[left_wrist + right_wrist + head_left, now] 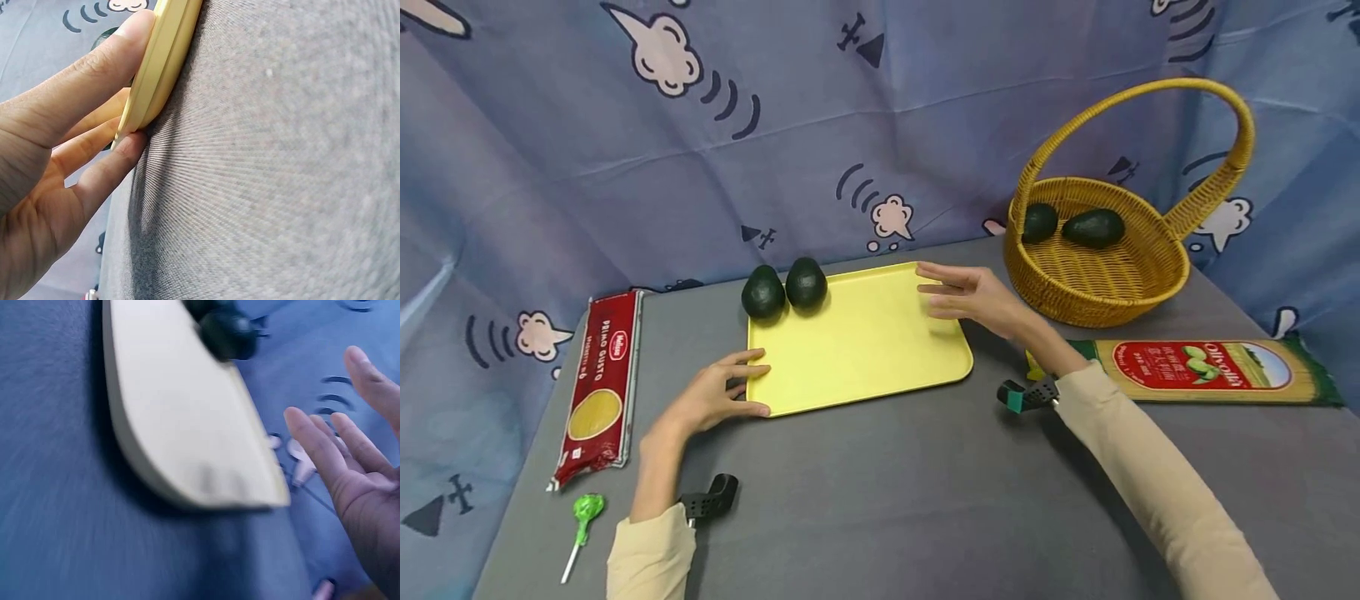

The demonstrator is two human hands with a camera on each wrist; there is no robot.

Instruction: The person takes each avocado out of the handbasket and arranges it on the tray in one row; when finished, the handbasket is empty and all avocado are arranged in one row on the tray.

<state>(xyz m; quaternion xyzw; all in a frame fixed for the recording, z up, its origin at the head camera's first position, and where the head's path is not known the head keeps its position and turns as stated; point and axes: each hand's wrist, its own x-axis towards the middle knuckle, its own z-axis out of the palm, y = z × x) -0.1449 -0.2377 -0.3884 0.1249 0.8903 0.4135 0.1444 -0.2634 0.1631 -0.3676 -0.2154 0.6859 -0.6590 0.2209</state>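
A shallow yellow tray [865, 350] lies on the grey table, with two dark green avocados [806, 283] side by side at its back left corner. My left hand [711, 396] grips the tray's front left corner; the left wrist view shows the thumb and a finger [106, 172] touching its rim. Above the tray's right end, my right hand [973, 296] is held with its fingers spread and nothing in them. In the right wrist view a gap separates that hand [369, 481] from the tray.
A wicker basket [1093, 308] with a tall handle stands back right, two avocados [1093, 228] inside. A spaghetti pack [1202, 367] lies under the right forearm's side. At left are a red pasta pack [601, 383] and a green lollipop [587, 507]. Patterned blue cloth [820, 108] hangs behind.
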